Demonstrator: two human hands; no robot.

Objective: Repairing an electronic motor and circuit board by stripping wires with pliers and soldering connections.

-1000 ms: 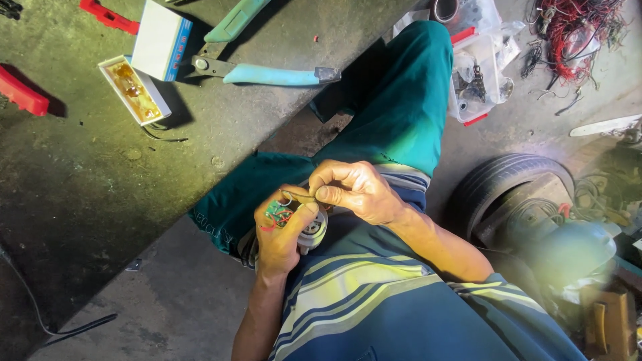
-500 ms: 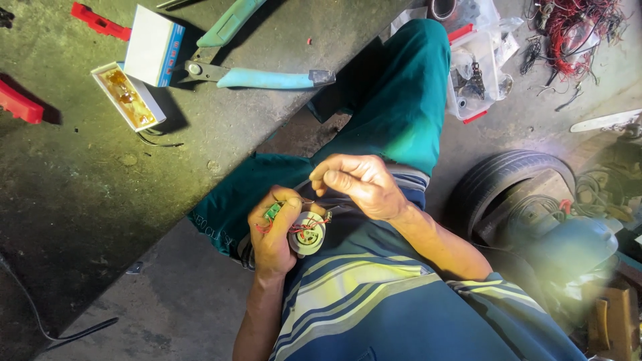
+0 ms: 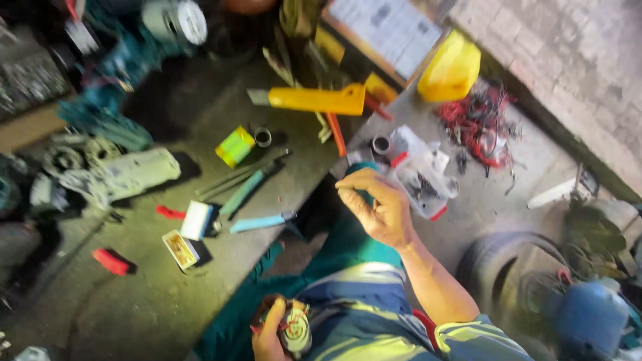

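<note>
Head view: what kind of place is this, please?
Probably a small electrical repair workshop, worked on the floor: pliers lie on the concrete, red wire is heaped by the wall, and the left hand holds a small motor.

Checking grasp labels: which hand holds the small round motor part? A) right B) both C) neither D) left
D: the left hand grips the motor part low over the lap, while the right hand is raised apart from it, fingers pinched with nothing clearly visible in them.

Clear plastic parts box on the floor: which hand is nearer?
Right. The right hand is raised just left of the clear plastic parts box; the left hand is low, gripping a small motor.
</note>
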